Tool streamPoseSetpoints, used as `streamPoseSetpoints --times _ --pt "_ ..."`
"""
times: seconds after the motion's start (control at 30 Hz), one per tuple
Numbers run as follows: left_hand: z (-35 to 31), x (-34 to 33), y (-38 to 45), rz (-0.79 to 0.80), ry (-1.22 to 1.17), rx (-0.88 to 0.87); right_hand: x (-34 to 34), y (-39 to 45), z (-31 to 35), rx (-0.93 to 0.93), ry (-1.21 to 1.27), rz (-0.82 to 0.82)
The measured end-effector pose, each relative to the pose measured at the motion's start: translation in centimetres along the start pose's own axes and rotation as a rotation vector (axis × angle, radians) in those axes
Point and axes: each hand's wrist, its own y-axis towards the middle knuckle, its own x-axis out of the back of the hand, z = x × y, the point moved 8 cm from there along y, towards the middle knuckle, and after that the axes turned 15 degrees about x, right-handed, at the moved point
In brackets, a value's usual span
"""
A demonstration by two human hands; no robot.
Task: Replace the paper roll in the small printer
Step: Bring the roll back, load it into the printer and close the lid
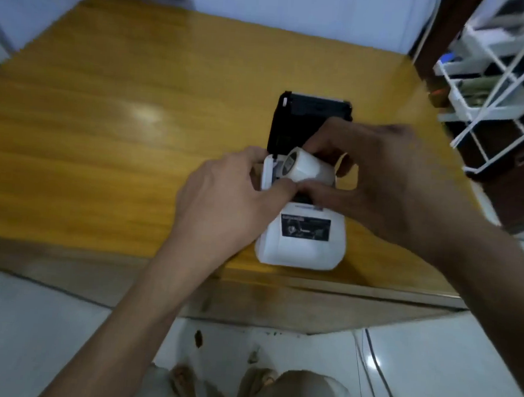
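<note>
A small white printer (300, 247) lies near the front edge of the yellow wooden table (120, 126). Its black lid (294, 120) stands open at the far end. A white paper roll (311, 169) sits tilted at the mouth of the open bay. My right hand (389, 182) comes over from the right, with its fingers closed around the roll's right end and its thumb pressed along the roll's near side. My left hand (223, 195) holds the printer's left side, thumb tip at the bay's near edge. The bay's inside is mostly hidden.
A white wire rack (504, 82) with shelves of items stands right of the table, against dark furniture. A white wall runs behind the table. Pale floor tiles and my feet (266, 381) show below the table's front edge.
</note>
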Motion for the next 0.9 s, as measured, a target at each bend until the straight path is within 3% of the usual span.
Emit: streamPoseSetpoints --times 0.2,0.4,0.9 --pt "-0.3 0.2 -1.1 -0.072 -0.012 -0.045 -1.0 0.9 -0.1 -0.011 -0.018 0.205" --pt "-0.6 0.4 -1.3 -0.077 0.041 -0.028 -1.6 2.0 0.5 0.011 -0.044 0.309" --pt "-0.5 0.3 -1.3 -0.158 0.126 -0.011 -1.4 0.4 0.1 -0.200 0.312 0.129"
